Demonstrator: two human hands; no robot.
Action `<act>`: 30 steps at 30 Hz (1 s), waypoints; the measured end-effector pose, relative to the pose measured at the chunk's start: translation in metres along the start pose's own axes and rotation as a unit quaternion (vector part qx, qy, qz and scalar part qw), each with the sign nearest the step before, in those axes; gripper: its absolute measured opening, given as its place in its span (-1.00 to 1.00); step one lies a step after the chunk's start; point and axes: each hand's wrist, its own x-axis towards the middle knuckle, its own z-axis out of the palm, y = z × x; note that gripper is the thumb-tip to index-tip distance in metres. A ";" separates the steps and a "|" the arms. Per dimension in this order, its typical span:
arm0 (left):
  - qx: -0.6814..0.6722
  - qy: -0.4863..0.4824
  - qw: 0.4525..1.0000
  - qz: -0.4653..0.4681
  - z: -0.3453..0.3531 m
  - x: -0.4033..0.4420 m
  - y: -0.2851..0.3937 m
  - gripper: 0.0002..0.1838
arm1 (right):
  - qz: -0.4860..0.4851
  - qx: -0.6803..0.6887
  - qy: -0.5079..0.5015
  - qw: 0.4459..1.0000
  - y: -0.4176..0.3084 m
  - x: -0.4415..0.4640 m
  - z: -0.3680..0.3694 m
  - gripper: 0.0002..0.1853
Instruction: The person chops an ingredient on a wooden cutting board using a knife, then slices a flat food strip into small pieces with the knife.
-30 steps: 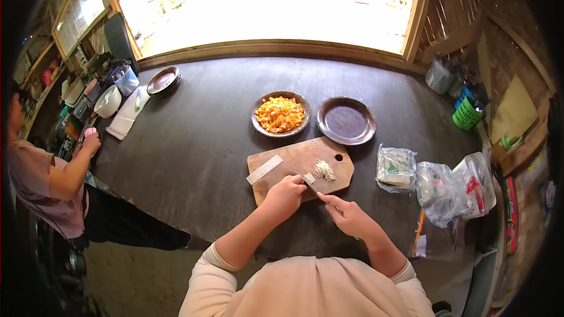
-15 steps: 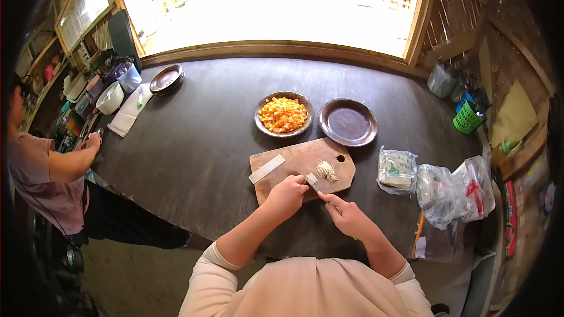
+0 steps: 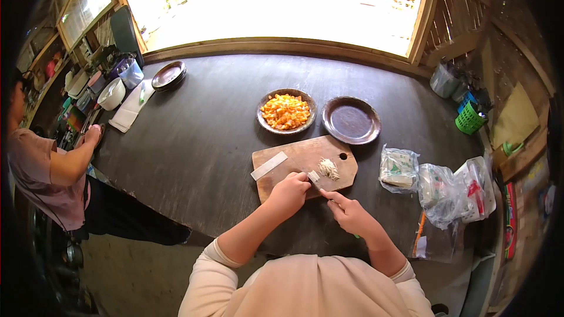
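Knife [image 3: 318, 185] in its grip, the right hand [image 3: 352, 214] works by the near edge of the cutting board [image 3: 288, 177]; the left hand [image 3: 288, 194] curls closed on white strips [image 3: 314, 176]. Past them lies a pale pile [image 3: 329, 168]. Beyond the far edge, a plate [image 3: 351, 120]; the counter [image 3: 194, 141] stretches widely leftward.

A person's left hand [image 3: 289, 191], fingers curled, grips thin white strips [image 3: 314, 176] on a wooden cutting board [image 3: 294, 166]; the right hand [image 3: 352, 218] grips a knife [image 3: 318, 186] just beside them. A heap of white shreds [image 3: 329, 169] and a flat pale strip [image 3: 269, 165] share the board. Beyond it stand a bowl [image 3: 262, 124] of orange cubes [image 3: 285, 111] and a dark round plate [image 3: 351, 120]. Plastic-wrapped packs [image 3: 399, 167] lie to the right; at far left stands another person [image 3: 50, 170]
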 end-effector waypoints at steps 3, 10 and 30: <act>0.006 0.001 1.000 0.005 0.000 0.001 -0.001 -0.78 | -0.039 -0.005 0.014 0.999 0.005 0.002 0.002 -0.60; 0.006 0.002 1.000 0.007 -0.002 0.000 0.000 -0.79 | -0.059 -0.002 0.040 0.997 0.004 0.005 0.008 -0.60; 0.001 -0.014 1.000 -0.001 -0.005 0.001 -0.001 -0.79 | -0.059 -0.014 0.029 0.998 0.006 0.003 0.004 -0.61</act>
